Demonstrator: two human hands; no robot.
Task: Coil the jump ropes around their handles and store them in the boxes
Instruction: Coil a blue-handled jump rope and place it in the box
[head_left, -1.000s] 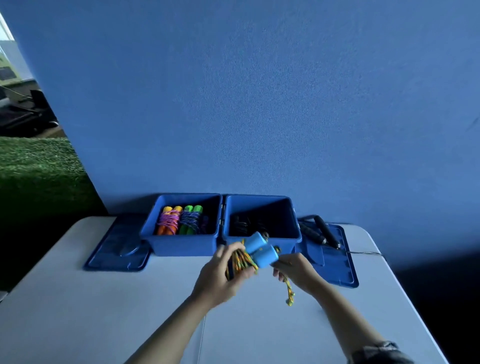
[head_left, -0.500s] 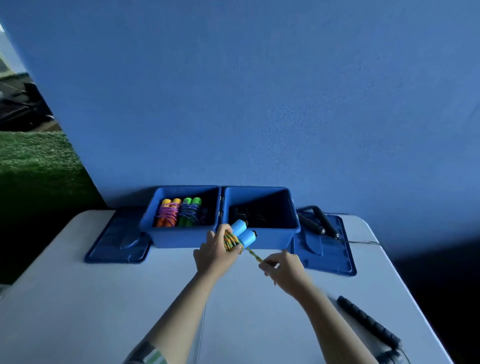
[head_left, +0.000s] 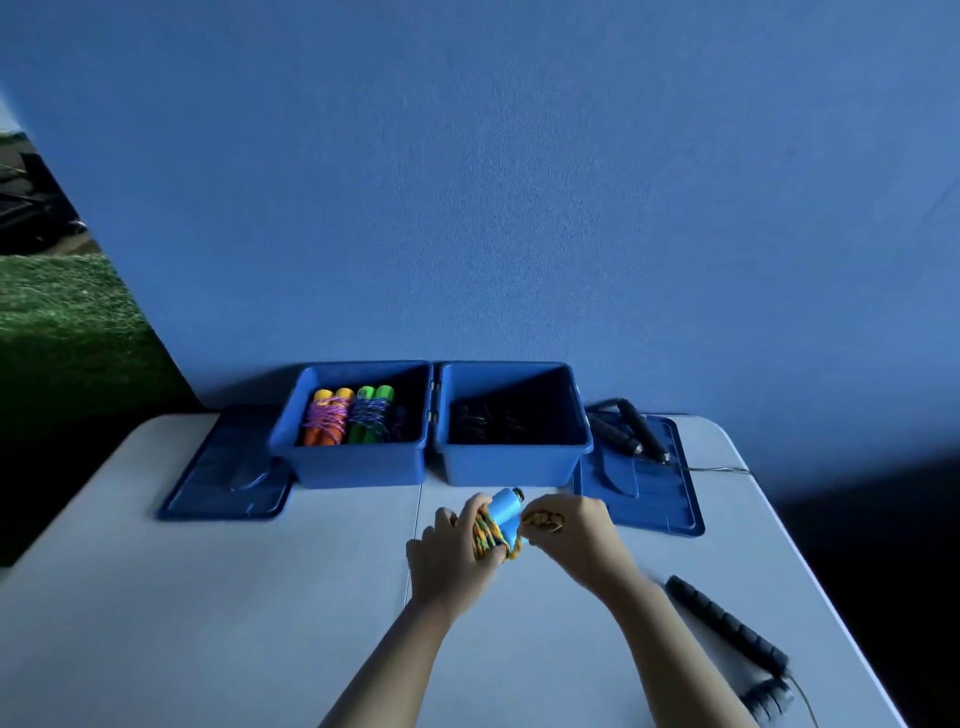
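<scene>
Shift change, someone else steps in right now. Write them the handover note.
Left hand grips the blue handles with yellow-orange rope wound round them. Right hand pinches the rope's loose end beside the handles.
Done: orange-handled rope and green-handled rope lie coiled in the left box; dark items in the right box, unclear.
Left: finish this coil, box it; coil the black ropes on the right lid and near the table's right edge.

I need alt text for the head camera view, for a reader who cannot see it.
Two hands wind a yellow-orange rope around blue handles: the left hand grips the bundle, the right hand pinches the rope end. Behind stand two open blue boxes; the left box holds coiled ropes.
</scene>
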